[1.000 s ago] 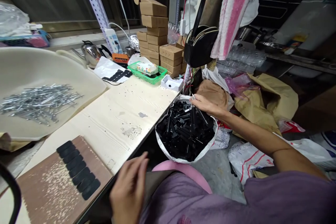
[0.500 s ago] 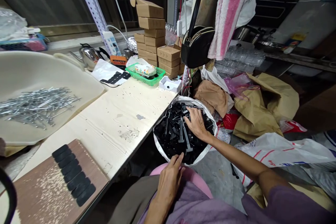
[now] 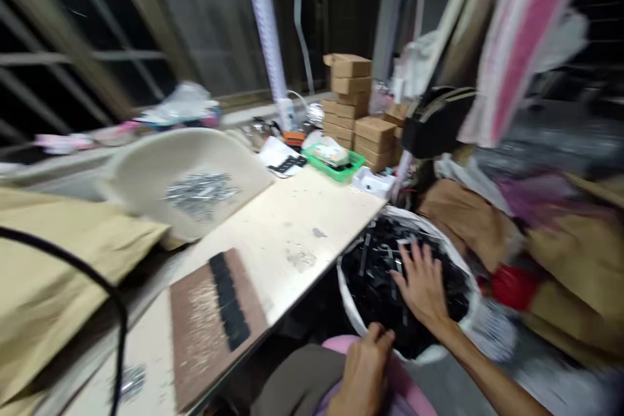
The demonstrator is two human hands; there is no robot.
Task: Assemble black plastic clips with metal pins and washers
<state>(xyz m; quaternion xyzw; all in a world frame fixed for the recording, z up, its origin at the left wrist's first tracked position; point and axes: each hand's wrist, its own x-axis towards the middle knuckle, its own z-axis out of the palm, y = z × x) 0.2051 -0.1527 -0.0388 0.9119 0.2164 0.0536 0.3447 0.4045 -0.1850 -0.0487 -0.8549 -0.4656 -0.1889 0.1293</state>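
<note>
My right hand [image 3: 423, 283] lies with fingers spread over a heap of black parts [image 3: 373, 292], and a few grey pieces show among them. The heap fills a white woven sack [image 3: 346, 289] beside the table. Close to the sack's near rim is my left hand [image 3: 365, 367], its fingers curled in; anything inside them is hidden. Under that hand shows something pink and rounded [image 3: 414, 396]. On the table, a brown board [image 3: 253, 296] bears a row of black oval pads [image 3: 230, 302] and pale crumbs. The view is blurred by motion.
A cream scoop-shaped tub [image 3: 146, 175] holds many metal pins [image 3: 199, 195]. Farther back stand a green basket [image 3: 336, 172], a white tray [image 3: 373, 182] and stacked cardboard boxes [image 3: 348, 88]. A black cable [image 3: 119, 318] loops at the left; a pink-striped towel [image 3: 521, 45] hangs right.
The view has swung left, so the scene sits farther right. My right hand's fingers have spread out over the parts. My left hand's fingers have curled in.
</note>
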